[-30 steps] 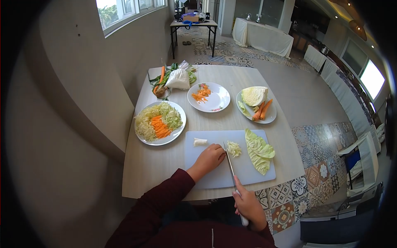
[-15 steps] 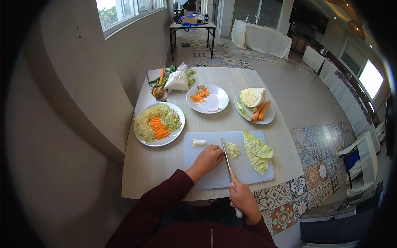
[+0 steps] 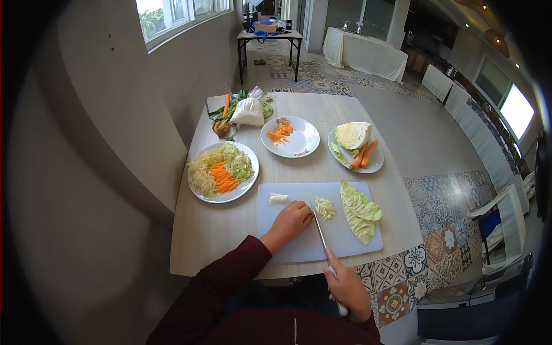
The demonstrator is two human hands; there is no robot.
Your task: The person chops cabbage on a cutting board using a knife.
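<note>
On the white cutting board (image 3: 287,244), my left hand (image 3: 291,221) is closed with its fingers curled down beside the blade; what it holds is hidden. My right hand (image 3: 348,287) is wrapped round the white handle of a knife (image 3: 321,233), whose tip points away from me. Just right of the blade lies a small pile of shredded cabbage (image 3: 325,208). A pale cut piece (image 3: 278,198) rests at the board's upper left, and green cabbage leaves (image 3: 360,213) lie on its right side.
Shredded vegetables and carrot strips fill a plate (image 3: 250,183) at the left. Behind the board stand a plate (image 3: 302,141) with carrot bits and another with half a cabbage (image 3: 353,135) and carrots (image 3: 368,155). A bag (image 3: 248,112) sits among vegetables at the back left.
The knife and my right hand moved forward, then back toward me. My left hand has stayed in nearly the same place beside the blade.
</note>
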